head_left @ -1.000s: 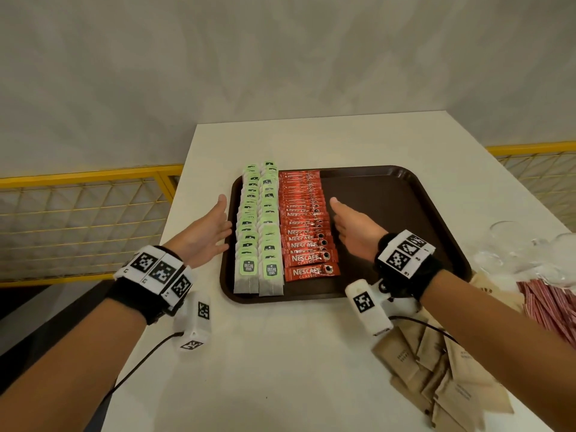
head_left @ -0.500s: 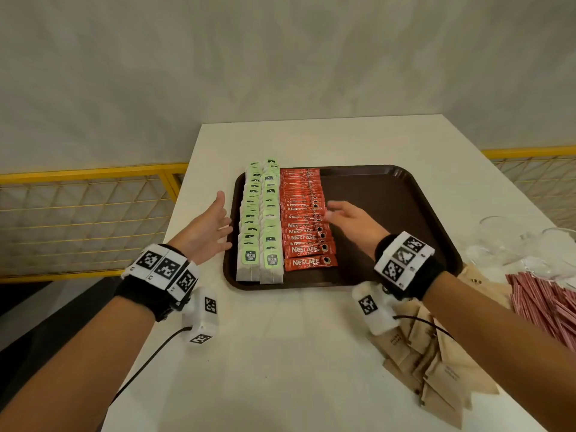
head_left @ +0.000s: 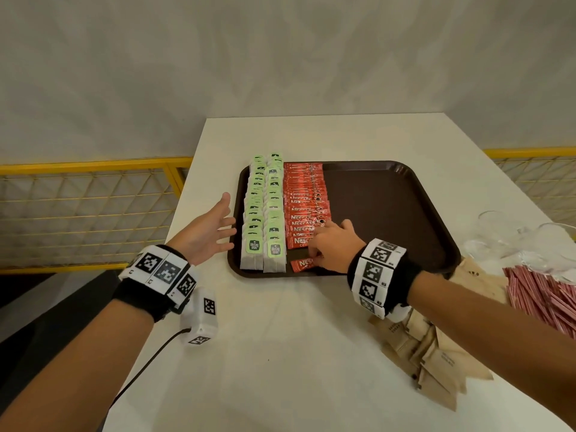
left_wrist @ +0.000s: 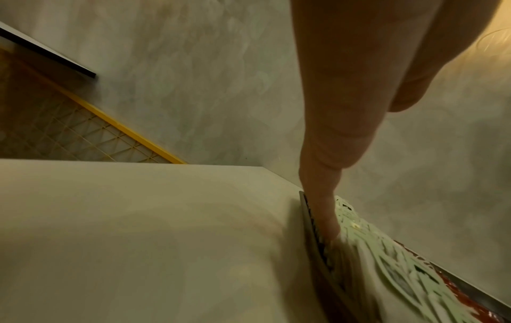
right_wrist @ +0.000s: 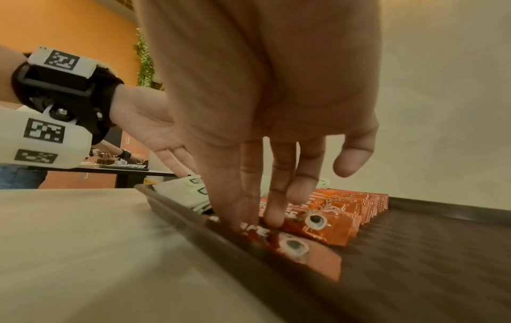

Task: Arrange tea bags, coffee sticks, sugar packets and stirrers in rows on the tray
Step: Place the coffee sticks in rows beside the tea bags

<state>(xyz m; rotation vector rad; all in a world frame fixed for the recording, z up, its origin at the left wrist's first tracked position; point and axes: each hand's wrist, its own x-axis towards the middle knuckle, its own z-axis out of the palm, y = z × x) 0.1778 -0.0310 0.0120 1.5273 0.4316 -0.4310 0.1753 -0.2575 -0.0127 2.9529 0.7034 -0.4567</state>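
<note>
My right hand (head_left: 332,244) is down on the near end of the coffee sticks (head_left: 304,207), its straight fingers (right_wrist: 272,196) pressing one loose coffee stick (head_left: 302,264) — it lies apart from the row, close to the tray's near rim. I can see no curl round it; the fingers just press flat. My left hand (head_left: 208,233) sits open beside the tray (head_left: 389,213), fingers spread and straight, tips at the tray's left rim next to the tea bags (head_left: 263,213); whether they touch the bags I cannot tell. The tea bags stand in two rows along the tray's left side, with the coffee sticks in one row just right of them. The tray's right half is bare brown. On the desk (head_left: 280,353) to my right lie brown sugar packets (head_left: 436,353) and a heap of red-striped stirrers (head_left: 542,291) — both off the tray.
</note>
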